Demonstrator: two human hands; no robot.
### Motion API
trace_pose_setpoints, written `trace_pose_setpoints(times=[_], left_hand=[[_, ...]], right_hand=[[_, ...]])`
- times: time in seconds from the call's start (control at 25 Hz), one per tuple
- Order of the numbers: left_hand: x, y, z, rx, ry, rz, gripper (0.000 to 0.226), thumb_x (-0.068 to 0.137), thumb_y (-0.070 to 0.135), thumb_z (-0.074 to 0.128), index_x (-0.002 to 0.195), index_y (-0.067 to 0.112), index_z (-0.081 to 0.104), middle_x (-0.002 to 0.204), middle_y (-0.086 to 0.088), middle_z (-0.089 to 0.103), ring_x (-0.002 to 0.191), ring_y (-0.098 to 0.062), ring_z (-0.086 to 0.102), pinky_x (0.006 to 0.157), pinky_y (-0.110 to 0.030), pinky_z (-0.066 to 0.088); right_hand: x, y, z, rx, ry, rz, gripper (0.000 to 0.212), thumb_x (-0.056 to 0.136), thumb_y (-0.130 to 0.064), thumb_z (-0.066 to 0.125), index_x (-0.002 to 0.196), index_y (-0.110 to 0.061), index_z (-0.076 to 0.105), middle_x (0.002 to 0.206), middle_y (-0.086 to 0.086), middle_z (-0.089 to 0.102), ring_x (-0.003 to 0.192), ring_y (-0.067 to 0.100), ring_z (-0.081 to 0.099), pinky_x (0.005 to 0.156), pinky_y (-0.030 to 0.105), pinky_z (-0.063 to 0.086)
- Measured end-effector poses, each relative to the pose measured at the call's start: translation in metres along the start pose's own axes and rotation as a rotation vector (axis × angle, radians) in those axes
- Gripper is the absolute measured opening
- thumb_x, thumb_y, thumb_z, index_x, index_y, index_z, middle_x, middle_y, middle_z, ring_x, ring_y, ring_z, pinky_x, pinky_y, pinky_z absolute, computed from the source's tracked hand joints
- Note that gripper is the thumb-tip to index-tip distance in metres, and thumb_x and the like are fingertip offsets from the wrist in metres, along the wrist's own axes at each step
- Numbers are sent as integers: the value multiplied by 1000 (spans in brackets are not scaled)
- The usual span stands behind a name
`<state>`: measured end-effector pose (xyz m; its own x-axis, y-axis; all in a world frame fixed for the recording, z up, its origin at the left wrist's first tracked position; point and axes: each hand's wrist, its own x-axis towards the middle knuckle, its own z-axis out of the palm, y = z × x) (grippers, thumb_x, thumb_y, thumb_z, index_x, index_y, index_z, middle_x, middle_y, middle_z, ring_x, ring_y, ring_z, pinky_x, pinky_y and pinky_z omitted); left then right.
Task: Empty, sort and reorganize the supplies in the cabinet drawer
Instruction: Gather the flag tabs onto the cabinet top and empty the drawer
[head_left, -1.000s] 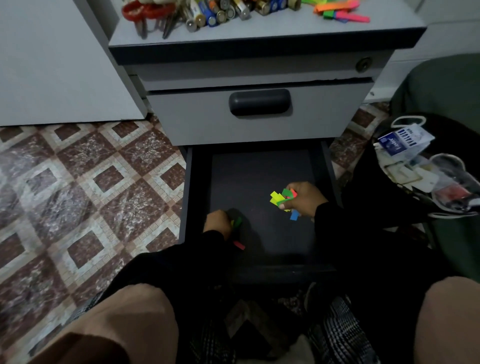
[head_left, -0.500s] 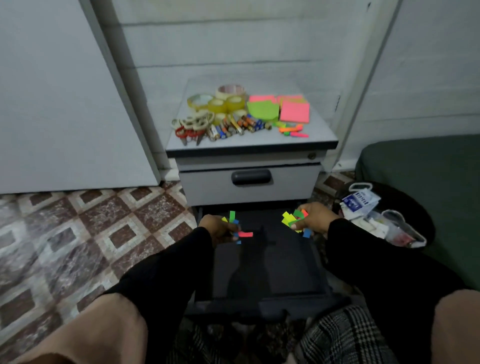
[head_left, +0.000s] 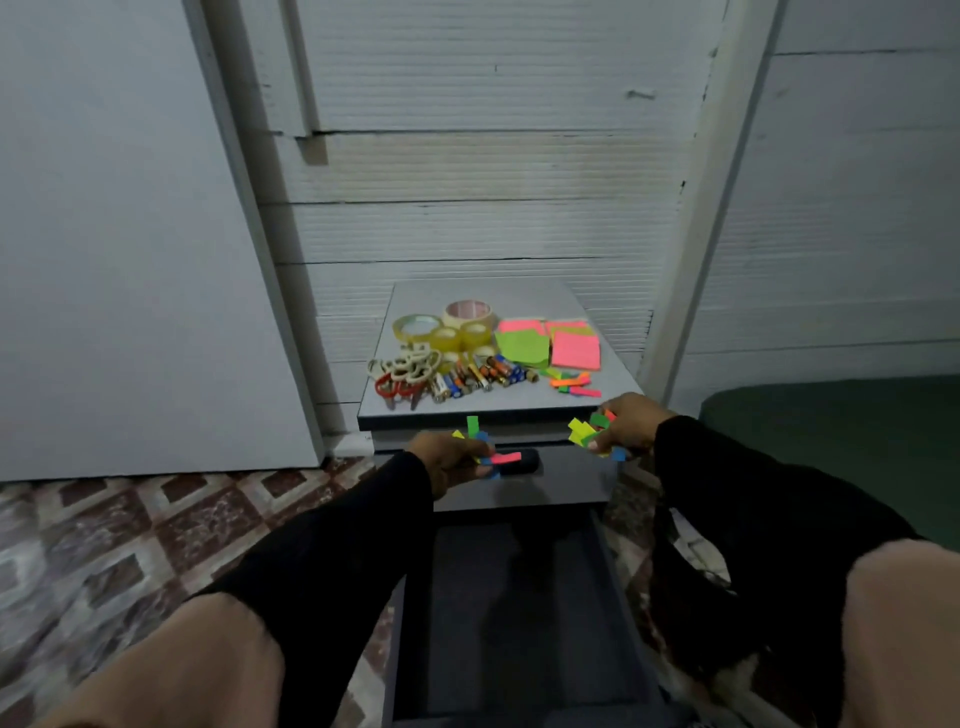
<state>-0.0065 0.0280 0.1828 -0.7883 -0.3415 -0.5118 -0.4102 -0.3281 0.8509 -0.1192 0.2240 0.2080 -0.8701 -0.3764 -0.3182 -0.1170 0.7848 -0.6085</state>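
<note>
While the bottom drawer (head_left: 519, 613) of the small grey cabinet (head_left: 498, 410) is pulled out, both hands are held up in front of the cabinet. A bunch of little colored paper strips (head_left: 485, 447) is pinched in the left hand (head_left: 449, 460), so its grip is clenched on green, yellow, blue and pink pieces. Another bunch of strips (head_left: 589, 434) is held in the right hand (head_left: 628, 423), and its grip is clenched on yellow, green, orange and blue pieces. Black sleeves are worn on both arms.

On the tabletop of the cabinet, many supplies are laid out. Rolls of tape (head_left: 447, 327) are placed at the back left. Sticky note pads (head_left: 550, 343) in green and pink are placed at the back right. Scissors (head_left: 402, 376) are seen at the front left, and a row of batteries (head_left: 478, 374) is laid just beside them. More loose strips (head_left: 571, 382) are spread near the front right, below the pads.

The inside of the open drawer looks dark, and what is in it cannot be told. A tiled floor (head_left: 130, 535) with brown squares is seen on the left.
</note>
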Motion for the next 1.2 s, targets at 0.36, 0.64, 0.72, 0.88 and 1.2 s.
trace_pose_setpoints(times=[0.36,0.64,0.72,0.88,1.2], left_hand=[[42,35,0,-65,-14,37,9,86,-6,59,77,-4,58,70,-12,64,43,-16,64,43,-19,53],[72,57,4,-95,11,62,9,85,-9,60,78,-5,57,77,-12,60,67,-21,60,45,-19,54],[78,59,2,-94,33,69,5,84,-8,61,83,-5,58,78,-12,61,66,-21,61,45,-19,54],[86,56,-1,-98,34,67,4,84,-8,61,83,-5,58,80,-13,62,67,-21,62,45,-19,54],[86,55,-1,-87,19,77,3,84,-8,60,88,-8,59,82,-15,62,67,-23,62,46,-18,54]], right_hand=[[68,-37,-28,-102,42,9,60,80,-7,72,134,3,46,107,17,63,77,24,54,55,28,42],[113,-47,-24,-312,64,-48,47,86,-4,62,131,1,49,109,13,56,77,20,52,56,20,46],[122,-49,-19,-351,57,-70,46,85,0,59,130,-1,50,114,14,57,83,21,50,51,18,40],[132,-50,-20,-341,57,-115,49,83,4,60,130,-7,53,103,6,48,82,20,51,34,10,38],[142,-45,-33,-320,205,-157,32,76,0,73,107,-3,66,99,16,63,84,29,62,75,36,54]])
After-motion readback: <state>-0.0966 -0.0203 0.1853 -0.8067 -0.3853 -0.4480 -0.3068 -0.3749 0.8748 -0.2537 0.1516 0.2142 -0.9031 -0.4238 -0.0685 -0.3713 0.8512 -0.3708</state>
